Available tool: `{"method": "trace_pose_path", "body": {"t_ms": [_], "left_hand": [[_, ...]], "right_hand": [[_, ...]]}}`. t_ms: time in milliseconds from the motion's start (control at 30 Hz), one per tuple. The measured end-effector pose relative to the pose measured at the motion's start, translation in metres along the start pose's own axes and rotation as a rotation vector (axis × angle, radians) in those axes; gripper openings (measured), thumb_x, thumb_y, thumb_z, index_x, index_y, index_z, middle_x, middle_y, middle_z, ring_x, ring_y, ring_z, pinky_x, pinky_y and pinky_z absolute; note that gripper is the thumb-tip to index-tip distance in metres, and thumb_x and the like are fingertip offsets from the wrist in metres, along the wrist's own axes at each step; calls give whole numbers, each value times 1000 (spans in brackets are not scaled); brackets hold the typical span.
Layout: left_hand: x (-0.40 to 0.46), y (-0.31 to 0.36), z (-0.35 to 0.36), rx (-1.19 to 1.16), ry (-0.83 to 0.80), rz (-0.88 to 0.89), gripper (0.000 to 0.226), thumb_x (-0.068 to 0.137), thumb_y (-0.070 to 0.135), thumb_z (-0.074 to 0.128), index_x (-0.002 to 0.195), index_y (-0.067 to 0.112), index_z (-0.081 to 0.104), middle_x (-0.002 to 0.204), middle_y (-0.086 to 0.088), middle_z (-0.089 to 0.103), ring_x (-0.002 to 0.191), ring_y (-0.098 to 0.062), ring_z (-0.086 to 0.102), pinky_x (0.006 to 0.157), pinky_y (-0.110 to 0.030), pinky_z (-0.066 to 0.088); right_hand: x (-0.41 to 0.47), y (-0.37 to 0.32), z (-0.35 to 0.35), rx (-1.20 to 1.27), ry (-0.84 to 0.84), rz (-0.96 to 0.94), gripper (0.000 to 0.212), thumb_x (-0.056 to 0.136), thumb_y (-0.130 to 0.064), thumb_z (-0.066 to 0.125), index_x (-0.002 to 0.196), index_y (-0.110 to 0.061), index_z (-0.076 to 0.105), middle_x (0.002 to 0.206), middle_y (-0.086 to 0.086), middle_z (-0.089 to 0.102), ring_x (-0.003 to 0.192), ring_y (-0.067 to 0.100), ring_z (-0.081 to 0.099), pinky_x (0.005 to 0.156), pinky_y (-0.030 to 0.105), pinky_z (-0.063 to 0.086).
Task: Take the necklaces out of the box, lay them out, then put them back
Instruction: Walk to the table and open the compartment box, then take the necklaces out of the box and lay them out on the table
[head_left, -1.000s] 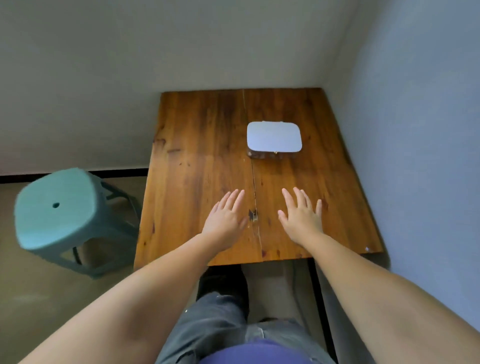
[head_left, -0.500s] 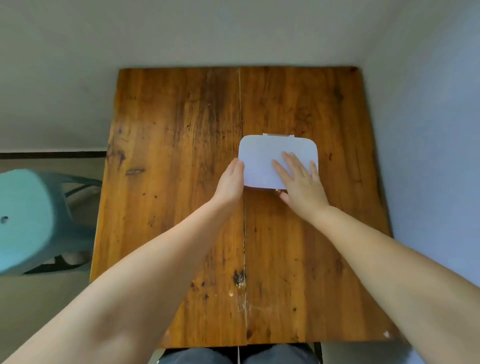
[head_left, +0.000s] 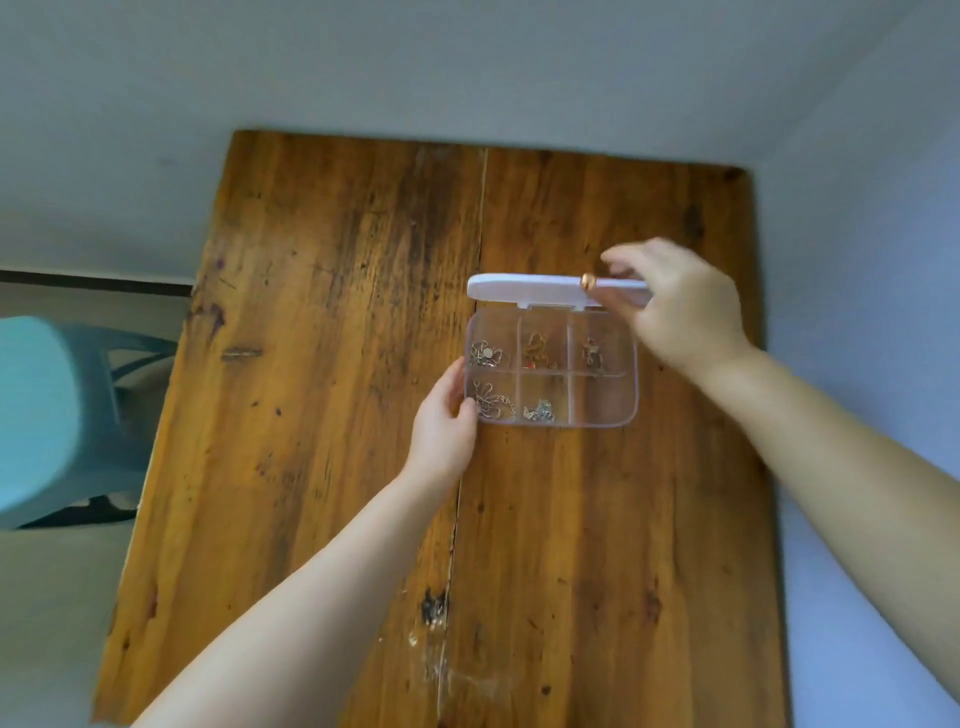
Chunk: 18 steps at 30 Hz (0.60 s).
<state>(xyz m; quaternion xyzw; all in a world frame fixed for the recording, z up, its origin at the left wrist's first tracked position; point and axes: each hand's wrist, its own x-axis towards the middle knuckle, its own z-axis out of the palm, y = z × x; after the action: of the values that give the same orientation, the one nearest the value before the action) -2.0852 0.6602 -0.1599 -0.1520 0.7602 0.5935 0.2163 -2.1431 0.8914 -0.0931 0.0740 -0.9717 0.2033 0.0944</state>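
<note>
Bare forearms; no sleeves

Plain domestic room, corner of it. Worn wooden worktop, planked, stained and scratched, pushed against bare pale walls on two sides. Teal plastic stool beside it on a bare floor. Dark skirting strip along the wall base. Small clear jewellery box on the wood. Home setting, sparse.

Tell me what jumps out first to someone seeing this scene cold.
The clear compartment box lies mid-table with its white lid raised, tangled necklaces in five of its six cells. The right hand holds the lid; the left hand steadies the box's left edge. A teal stool sits left of the wooden table.
</note>
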Motion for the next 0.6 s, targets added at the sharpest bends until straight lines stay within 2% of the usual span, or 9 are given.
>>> {"method": "trace_pose_path", "body": {"t_ms": [67, 133, 233, 300, 367, 433, 467, 533, 600], "left_hand": [[2, -4, 4, 17, 30, 24, 47, 95, 7, 42, 139, 24, 39, 134, 8, 51, 122, -6, 45, 108, -36, 38], [5, -8, 5, -2, 43, 34, 47, 95, 7, 41, 138, 26, 40, 135, 8, 50, 122, -6, 47, 104, -36, 43], [5, -16, 7, -93, 23, 31, 47, 96, 7, 37, 137, 30, 41, 135, 9, 50, 113, -2, 54, 86, -27, 54], [4, -18, 8, -130, 29, 21, 47, 97, 7, 35, 137, 29, 41, 138, 9, 48, 114, -4, 54, 81, -25, 56], [5, -18, 8, -150, 37, 12, 47, 97, 7, 35, 138, 28, 41, 141, 7, 46, 118, -8, 53, 82, -27, 56], [4, -18, 8, -154, 37, 11, 46, 98, 8, 35, 138, 29, 40, 143, 6, 45, 120, -10, 52, 82, -27, 55], [4, -17, 8, -152, 36, 11, 46, 98, 8, 36, 138, 30, 40, 143, 6, 45, 120, -10, 51, 82, -26, 55], [3, -17, 8, -153, 39, 17, 45, 98, 8, 36, 138, 29, 40, 142, 6, 45, 120, -11, 52, 81, -26, 55], [2, -17, 8, -155, 44, 17, 46, 98, 8, 36, 139, 28, 40, 142, 5, 45, 119, -10, 53, 82, -27, 56]], "right_hand": [[21, 16, 4, 7, 68, 61, 41, 83, -34, 67, 116, -12, 59, 108, 12, 63, 94, 30, 60, 69, 31, 45], [38, 30, 18, 57, 102, 175, 47, 85, -30, 63, 127, -13, 52, 122, 14, 55, 107, 31, 55, 79, 30, 44], [51, 43, 43, 200, 49, 313, 54, 88, -16, 58, 138, -10, 41, 135, 20, 43, 122, 30, 46, 88, 9, 26], [52, 47, 56, 267, -8, 372, 54, 90, -9, 54, 141, -8, 37, 141, 22, 37, 129, 29, 39, 90, 0, 15], [51, 45, 63, 285, -100, 449, 51, 92, -8, 50, 141, -10, 37, 148, 21, 29, 136, 28, 31, 93, 2, 13], [44, 33, 62, 205, -137, 501, 45, 93, -11, 47, 138, -10, 43, 152, 22, 24, 140, 32, 23, 105, 17, 16], [37, 21, 60, 145, -72, 432, 40, 92, -10, 48, 133, -7, 49, 150, 23, 29, 139, 36, 26, 110, 28, 20], [21, -12, 62, 119, 65, 139, 28, 88, -6, 53, 114, -3, 63, 132, 22, 52, 124, 38, 45, 103, 42, 36], [8, -42, 70, 117, -141, -46, 20, 89, -11, 55, 103, -5, 67, 110, 17, 64, 104, 36, 58, 86, 41, 45]]}}
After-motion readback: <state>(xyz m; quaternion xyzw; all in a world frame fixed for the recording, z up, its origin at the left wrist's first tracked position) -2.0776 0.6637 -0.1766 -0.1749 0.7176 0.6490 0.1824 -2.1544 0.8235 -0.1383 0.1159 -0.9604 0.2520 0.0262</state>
